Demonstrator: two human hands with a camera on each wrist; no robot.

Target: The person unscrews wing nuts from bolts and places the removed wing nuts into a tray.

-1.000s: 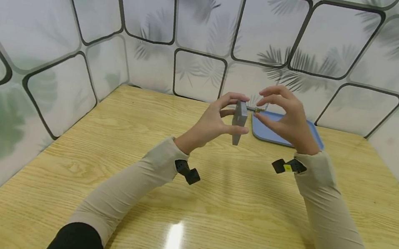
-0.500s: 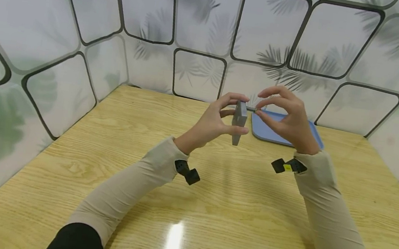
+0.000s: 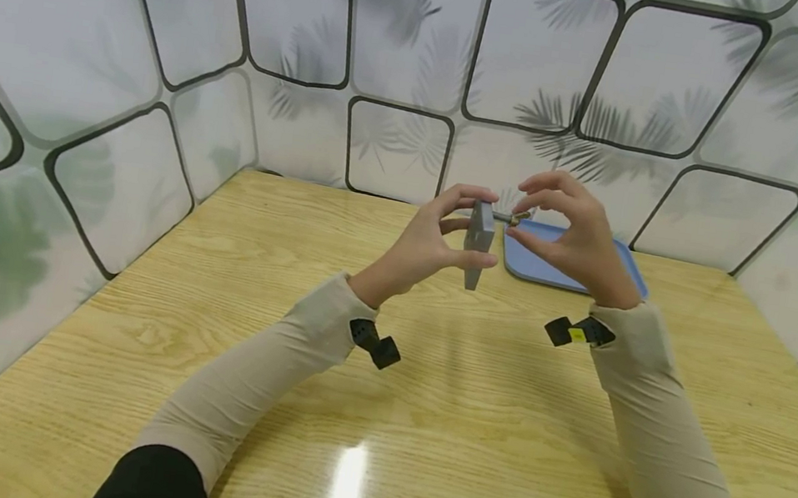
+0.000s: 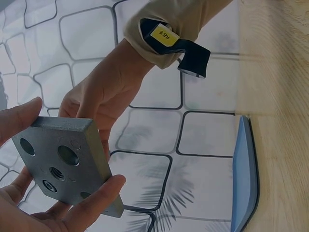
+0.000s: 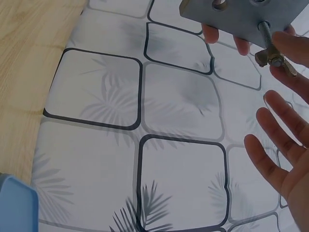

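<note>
My left hand [image 3: 410,250] holds a grey metal block [image 3: 477,242] on edge above the table, thumb on one edge and fingers on the opposite one. Several round holes, one visibly threaded, show on its face in the left wrist view. From the other face sticks a threaded bolt [image 5: 265,33], which carries a brass-coloured wing nut [image 5: 261,59] near its end. The thumb and index finger of my right hand [image 3: 575,234] pinch at the wing nut, while its other fingers spread away.
Behind the right hand, a blue tray [image 3: 540,271] lies on the wooden table [image 3: 377,414] near the back. A patterned curtain or wall covering [image 3: 412,32] surrounds the table's back and sides. Camera bands [image 3: 375,344] sit on both wrists.
My right fingertips closed over the wing nut half a second ago and now sit slightly wider, showing it at a different angle. The left hand and block have stayed nearly still.
</note>
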